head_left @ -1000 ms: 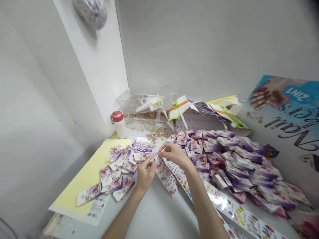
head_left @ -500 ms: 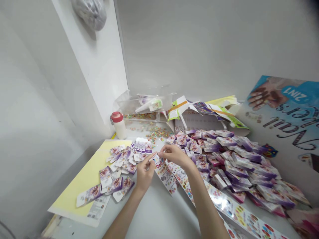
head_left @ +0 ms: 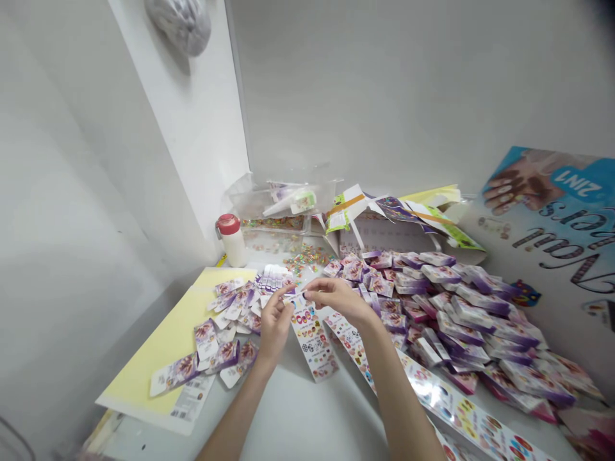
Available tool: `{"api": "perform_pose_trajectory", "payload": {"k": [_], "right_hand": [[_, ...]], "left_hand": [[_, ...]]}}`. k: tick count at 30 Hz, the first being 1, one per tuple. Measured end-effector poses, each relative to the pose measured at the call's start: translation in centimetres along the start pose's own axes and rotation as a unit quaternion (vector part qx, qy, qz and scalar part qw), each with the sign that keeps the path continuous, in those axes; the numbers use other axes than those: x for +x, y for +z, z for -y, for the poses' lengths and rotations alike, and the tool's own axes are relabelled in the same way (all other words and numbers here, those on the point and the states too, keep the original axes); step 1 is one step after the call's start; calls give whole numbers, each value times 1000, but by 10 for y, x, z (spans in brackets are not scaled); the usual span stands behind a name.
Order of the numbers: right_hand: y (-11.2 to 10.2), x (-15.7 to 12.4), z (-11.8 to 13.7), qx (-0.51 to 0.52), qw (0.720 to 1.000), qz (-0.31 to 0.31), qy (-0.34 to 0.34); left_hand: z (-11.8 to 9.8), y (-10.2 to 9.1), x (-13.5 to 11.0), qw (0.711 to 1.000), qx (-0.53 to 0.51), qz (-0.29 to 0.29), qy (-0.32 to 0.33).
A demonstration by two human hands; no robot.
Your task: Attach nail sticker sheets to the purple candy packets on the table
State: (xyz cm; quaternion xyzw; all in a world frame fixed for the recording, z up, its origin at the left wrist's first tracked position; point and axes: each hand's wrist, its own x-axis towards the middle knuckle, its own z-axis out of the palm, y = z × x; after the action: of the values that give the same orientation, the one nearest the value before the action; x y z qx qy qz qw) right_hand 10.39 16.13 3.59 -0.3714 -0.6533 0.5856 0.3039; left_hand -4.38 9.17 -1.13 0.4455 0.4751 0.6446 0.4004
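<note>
A short strip of small colourful stickers [head_left: 313,349] hangs down from my fingers over the table. My left hand [head_left: 275,323] pinches its upper left corner between thumb and finger. At the top edge, beside it, my right hand [head_left: 336,298] is closed in a pinch on the same strip; the fingertips partly hide that end. Under my right forearm runs a longer sticker strip [head_left: 444,396], reaching toward the lower right. To the left of my left hand lie open-ended purple and white small boxes [head_left: 218,355].
A heap of closed purple and white boxes [head_left: 461,307] covers the right. Behind stand a red-lidded bottle [head_left: 233,243], a clear plastic bin [head_left: 283,205] and an opened carton [head_left: 384,234]. Small colourful packets [head_left: 307,257] are scattered before them. Yellow sheets [head_left: 139,368] lie left; a printed panel [head_left: 562,224] leans right.
The short strip has turned from slanting rightward to hanging more toward me, its printed face showing more. My left fingers have tilted up and shifted slightly left. The whole view has shifted a little.
</note>
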Motion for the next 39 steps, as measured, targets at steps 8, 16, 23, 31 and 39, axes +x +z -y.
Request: {"api": "perform_pose_trajectory", "payload": {"k": [8,16,23,31,39], "right_hand": [[6,7,-1,10,994,-78,-73],[-1,5,-6,-18,996,-23,-83],[-3,0,2,-158,975,16,-155],[-9,7,-9,-134,982,-44,-124],[-11,10,-20,-148,985,0,-90]], "left_hand": [[-3,1,7,1000,-26,-1,-5],[3,-3,10,998,-36,-25,-46],[3,-4,14,974,-203,-32,-99],[7,4,9,996,-48,44,-56],[10,8,11,983,-123,17,-136]]}}
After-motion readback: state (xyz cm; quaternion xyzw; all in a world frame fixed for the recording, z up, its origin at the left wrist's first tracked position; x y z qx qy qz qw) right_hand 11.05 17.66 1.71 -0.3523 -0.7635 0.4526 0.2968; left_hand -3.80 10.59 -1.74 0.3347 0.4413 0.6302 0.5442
